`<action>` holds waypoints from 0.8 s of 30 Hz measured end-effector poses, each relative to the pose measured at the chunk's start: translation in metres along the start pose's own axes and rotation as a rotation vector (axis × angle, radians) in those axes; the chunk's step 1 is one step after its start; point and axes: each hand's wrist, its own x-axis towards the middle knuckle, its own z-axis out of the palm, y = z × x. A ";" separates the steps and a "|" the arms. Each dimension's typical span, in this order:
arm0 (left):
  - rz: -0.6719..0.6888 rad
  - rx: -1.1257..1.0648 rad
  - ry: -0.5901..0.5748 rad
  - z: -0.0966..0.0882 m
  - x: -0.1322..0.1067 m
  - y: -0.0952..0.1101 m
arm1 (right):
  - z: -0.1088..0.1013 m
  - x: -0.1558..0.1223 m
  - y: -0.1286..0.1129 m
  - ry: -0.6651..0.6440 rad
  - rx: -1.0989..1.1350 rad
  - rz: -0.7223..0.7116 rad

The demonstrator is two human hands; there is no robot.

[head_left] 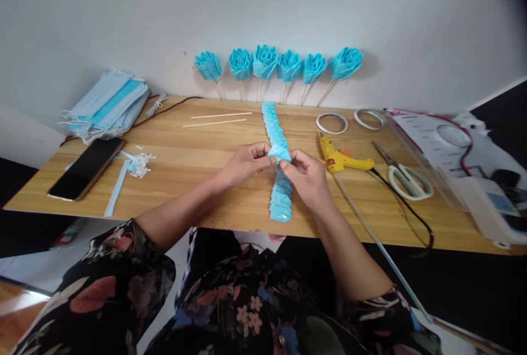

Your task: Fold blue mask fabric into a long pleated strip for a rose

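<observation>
A long strip of folded blue petal pieces [275,127] runs across the wooden table [197,179] from the wall side to the front edge. My left hand [247,162] and my right hand [307,175] meet over its middle. Both pinch one small blue folded piece [280,152] between thumb and fingertips, lifted slightly above the strip. The lower part of the strip [281,201] shows below my right hand.
Several blue fabric roses on sticks [265,64] lean against the wall. A stack of blue face masks [107,105], a phone [87,167] and mask scraps [138,164] lie left. Two thin sticks [220,119] lie behind. A yellow glue gun [343,160], tape rolls [331,123] and scissors [405,176] lie right.
</observation>
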 end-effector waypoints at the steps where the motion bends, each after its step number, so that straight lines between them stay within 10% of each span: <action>1: -0.012 -0.007 0.007 0.000 0.000 0.000 | 0.000 0.000 0.000 -0.008 0.027 0.011; 24: -0.057 0.042 0.011 -0.001 -0.001 0.004 | -0.004 -0.001 -0.003 -0.077 0.116 0.080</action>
